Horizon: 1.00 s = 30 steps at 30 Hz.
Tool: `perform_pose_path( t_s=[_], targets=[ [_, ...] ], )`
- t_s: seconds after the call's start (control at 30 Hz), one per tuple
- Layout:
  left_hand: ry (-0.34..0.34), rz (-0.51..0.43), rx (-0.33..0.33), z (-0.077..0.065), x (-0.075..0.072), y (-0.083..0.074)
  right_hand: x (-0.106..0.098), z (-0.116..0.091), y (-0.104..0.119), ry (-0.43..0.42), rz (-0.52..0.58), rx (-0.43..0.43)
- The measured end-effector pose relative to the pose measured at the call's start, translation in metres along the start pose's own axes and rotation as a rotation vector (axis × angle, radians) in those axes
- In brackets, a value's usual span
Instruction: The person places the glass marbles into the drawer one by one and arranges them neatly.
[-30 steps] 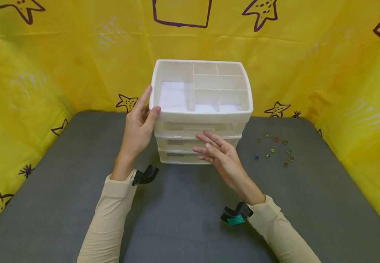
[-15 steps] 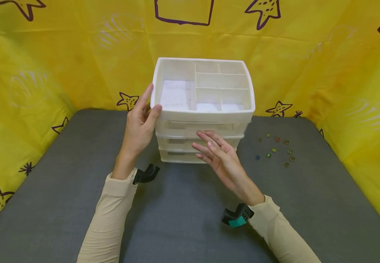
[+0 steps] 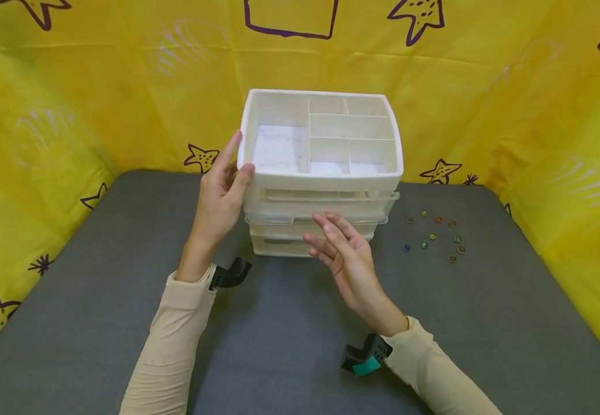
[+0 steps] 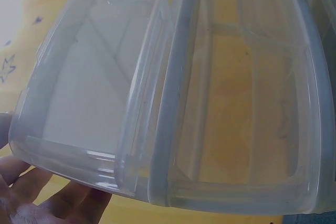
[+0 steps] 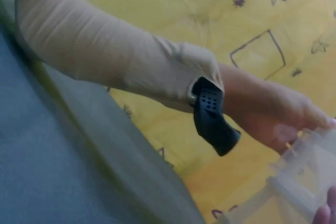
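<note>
A white plastic drawer unit (image 3: pixel 325 183) with a compartmented tray on top stands at the table's back middle. My left hand (image 3: pixel 219 199) grips its upper left corner, thumb on the front rim and fingers along the side; in the left wrist view its fingers (image 4: pixel 31 182) lie at the clear plastic. The top drawer (image 3: pixel 274 207), see-through, sticks out a little past the two drawers below. At its front lip is my right hand (image 3: pixel 348 265), palm turned inward, with extended fingers right at the lip's lower edge. The drawer's handle area is partly hidden behind these fingers.
Several small coloured glass marbles (image 3: pixel 432 236) lie on the grey table (image 3: pixel 279 346), to the right of the drawer unit. A yellow cloth (image 3: pixel 123 104) with drawn stars hangs behind and at both sides.
The top drawer has slid forward out of the unit. My right hand has moved slightly toward me along with it; the left hand keeps its hold on the corner.
</note>
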State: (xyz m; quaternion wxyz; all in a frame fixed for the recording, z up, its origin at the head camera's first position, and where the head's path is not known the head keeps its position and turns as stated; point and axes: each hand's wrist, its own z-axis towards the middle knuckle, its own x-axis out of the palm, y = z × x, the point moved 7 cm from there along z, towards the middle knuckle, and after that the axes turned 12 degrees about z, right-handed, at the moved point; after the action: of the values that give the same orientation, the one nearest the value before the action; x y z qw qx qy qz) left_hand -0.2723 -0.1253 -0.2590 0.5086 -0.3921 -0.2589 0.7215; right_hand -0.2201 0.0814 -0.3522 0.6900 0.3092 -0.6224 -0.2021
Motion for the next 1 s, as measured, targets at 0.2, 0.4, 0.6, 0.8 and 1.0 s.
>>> perform_pose_path(
  t_s=[0.2, 0.4, 0.6, 0.8, 1.0],
  targets=[
    [0.007, 0.018, 0.001, 0.000, 0.000, -0.001, 0.000, -0.005, -0.004, -0.057, 0.002, -0.046],
    [0.008, 0.022, -0.002, 0.000, -0.001, -0.001, 0.001, -0.009, -0.006, -0.114, 0.020, -0.051],
    [0.004, 0.027, -0.016, -0.002, -0.003, -0.001, 0.001, -0.012, -0.007, -0.153, -0.005, -0.040],
    [0.010, 0.019, -0.023, -0.003, -0.004, -0.001, 0.002, -0.016, -0.009, -0.177, -0.039, -0.045],
    [0.014, 0.021, -0.022, -0.002, -0.004, -0.001, 0.003, -0.019, -0.008, -0.196, -0.071, -0.070]
  ],
)
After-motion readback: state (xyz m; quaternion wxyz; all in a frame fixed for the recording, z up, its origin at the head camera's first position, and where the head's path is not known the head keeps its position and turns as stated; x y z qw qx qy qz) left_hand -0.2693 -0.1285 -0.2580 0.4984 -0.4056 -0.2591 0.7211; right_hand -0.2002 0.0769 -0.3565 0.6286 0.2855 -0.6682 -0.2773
